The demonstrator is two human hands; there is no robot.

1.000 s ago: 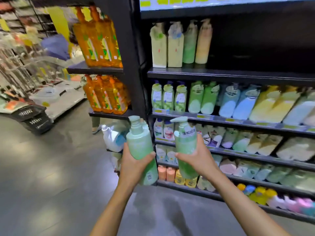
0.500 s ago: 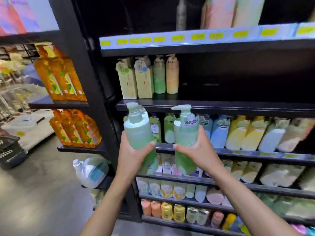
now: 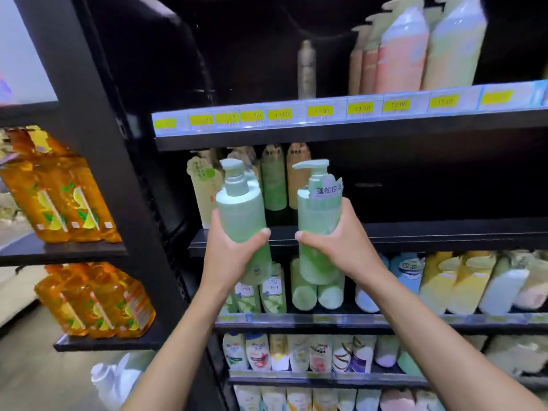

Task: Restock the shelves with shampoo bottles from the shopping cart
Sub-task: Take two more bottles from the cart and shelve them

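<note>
I hold two pale green pump shampoo bottles upright in front of a black shelf unit. My left hand grips the left bottle round its middle. My right hand grips the right bottle, which carries a white tag with characters at its neck. Both bottles are level with a dark shelf that is mostly bare to the right. A few similar bottles stand at that shelf's left end, behind my hands. The shopping cart is out of view.
The shelf above has yellow price tags and tall pink and cream bottles. Lower shelves are packed with bottles. Orange bottles fill a side rack at left. A white jug sits low near the floor.
Both hands have lifted their bottles from the lower shelves to the mostly bare shelf's height. The view has tilted up and come closer to the shelves.
</note>
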